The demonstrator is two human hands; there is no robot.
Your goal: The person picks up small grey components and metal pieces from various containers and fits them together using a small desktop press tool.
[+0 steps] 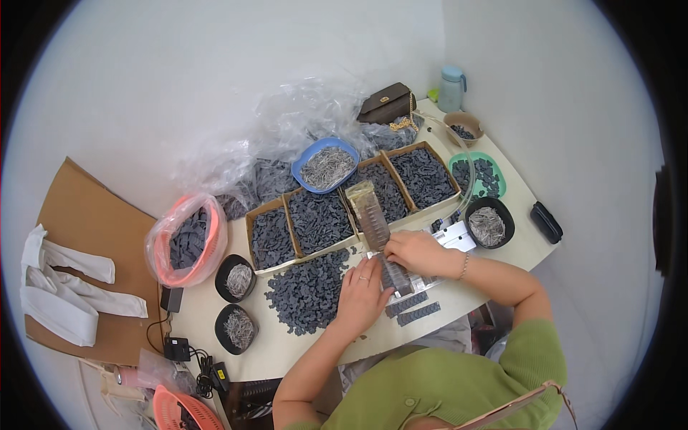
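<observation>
In front of me a metal fixture (419,281) holds dark grey pieces in rows. Its clear ridged cover (370,218) stands raised at the far side. My left hand (363,292) lies at the fixture's left edge, fingers stretched out, a ring on one. Over the fixture, my right hand (423,253) bends its fingers together at the base of the cover; whatever they pinch is hidden. A large heap of small dark grey plastic pieces (307,294) spreads left of my left hand. Two dark strips (418,314) of joined pieces rest nearer me.
Behind the fixture, a divided cardboard box (276,266) holds more grey pieces, with a blue basin (295,170) of metal pins on its rim. Black bowls of pins (239,330) stand left; another black bowl (507,215) is right, beside a green tray (499,166) and black case (547,222).
</observation>
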